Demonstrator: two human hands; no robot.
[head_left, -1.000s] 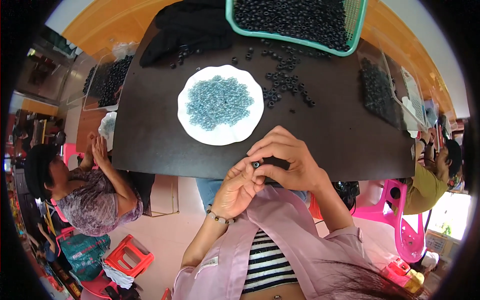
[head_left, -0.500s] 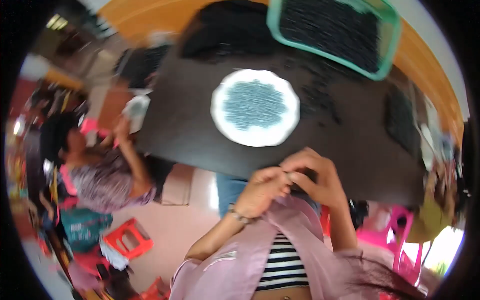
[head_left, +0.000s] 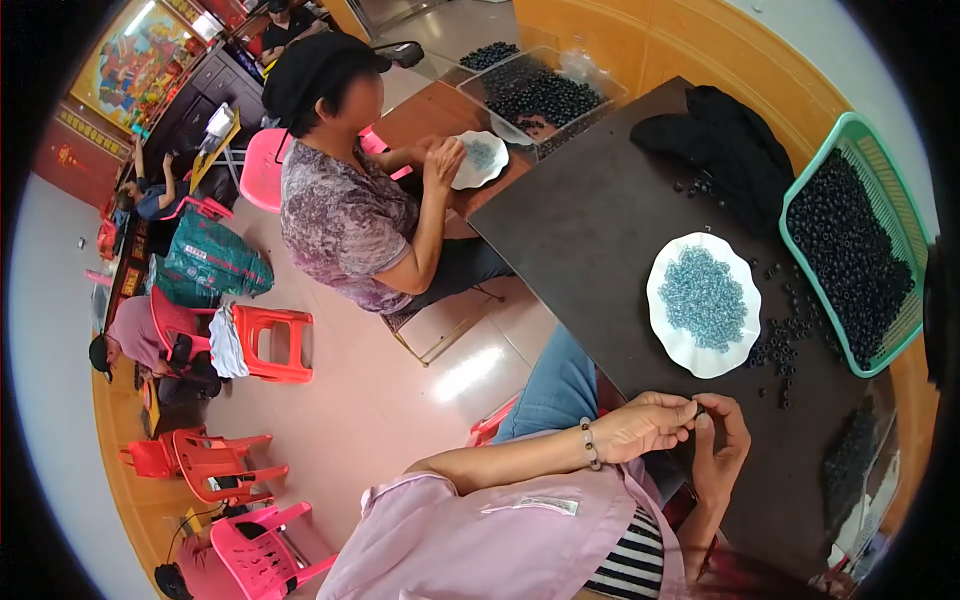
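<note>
Fingertips of our left hand [head_left: 645,427] and right hand [head_left: 722,458] meet at one small dark bead [head_left: 700,410], so it lies equally near to both. On the left, thumb and forefinger are pinched together at it, with the other fingers curled loosely underneath; on the right, thumb and forefinger arch toward each other and close on its other side, leaving a gap between them farther back. The bead is too small, and too covered by our fingers, for us to make out its long axis or which way it faces.

Just beyond the fingertips we have a white scalloped plate [head_left: 693,360], its longer axis running away from our hands and its near rim close to both, touching neither. Clear bluish beads [head_left: 704,298] are heaped in its middle. Loose black beads [head_left: 768,352] lie past the fingertips beside the plate, nearer our right hand than our left. Farther out on that side, a green basket [head_left: 880,178] holds many more.
</note>
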